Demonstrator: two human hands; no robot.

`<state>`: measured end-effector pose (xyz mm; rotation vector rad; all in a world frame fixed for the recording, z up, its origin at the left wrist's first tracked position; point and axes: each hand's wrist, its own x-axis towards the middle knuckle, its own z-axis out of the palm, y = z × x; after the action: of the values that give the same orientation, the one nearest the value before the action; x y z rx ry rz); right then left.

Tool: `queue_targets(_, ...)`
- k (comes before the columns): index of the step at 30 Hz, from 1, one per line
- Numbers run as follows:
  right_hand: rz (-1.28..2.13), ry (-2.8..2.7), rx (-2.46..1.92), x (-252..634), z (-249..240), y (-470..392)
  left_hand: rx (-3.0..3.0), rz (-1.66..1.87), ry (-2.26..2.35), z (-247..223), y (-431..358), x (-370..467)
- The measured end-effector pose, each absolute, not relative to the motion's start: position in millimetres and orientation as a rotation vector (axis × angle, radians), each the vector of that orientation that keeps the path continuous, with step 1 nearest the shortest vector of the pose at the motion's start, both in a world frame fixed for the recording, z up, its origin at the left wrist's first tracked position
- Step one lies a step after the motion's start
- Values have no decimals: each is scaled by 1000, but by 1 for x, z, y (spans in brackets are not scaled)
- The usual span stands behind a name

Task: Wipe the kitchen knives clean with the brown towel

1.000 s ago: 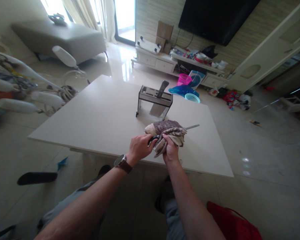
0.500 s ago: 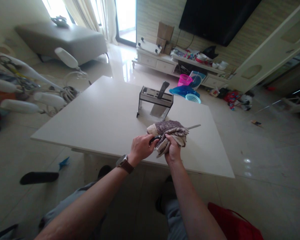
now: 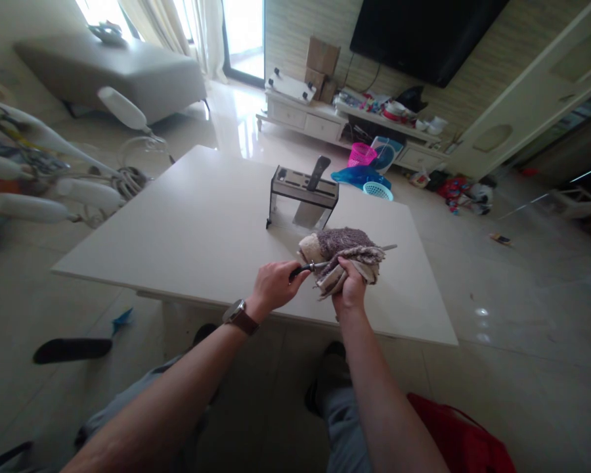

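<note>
A thin metal rod with a black handle passes through a bunched purple-and-beige cloth, its tip showing beyond the cloth's right side. My left hand is closed on the black handle. The cloth is wrapped round the rod and gripped by my right hand, thumb on top. Both hands are over the near edge of a white table. Behind the cloth stands a knife block with a dark top and clear sides, holding one wide-bladed knife upright.
Beyond the table's far edge are a pink basket, a blue bag and a light blue basket. White padded arms of a stand are at the left. A red bag lies at the lower right.
The cloth and my right hand have moved right along the rod, away from my left hand. More of the rod shows beside the handle. The view has shifted slightly.
</note>
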<state>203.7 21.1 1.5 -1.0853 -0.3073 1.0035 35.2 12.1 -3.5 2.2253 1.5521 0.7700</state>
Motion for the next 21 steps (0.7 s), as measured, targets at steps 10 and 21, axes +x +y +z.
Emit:
queue_targets(10,733,-56,-997,267,11,35,2262,692,1603,2,11,18)
queue_targets(21,1066,-306,-1031,226,8,19,1970,811,1803,0,19,23)
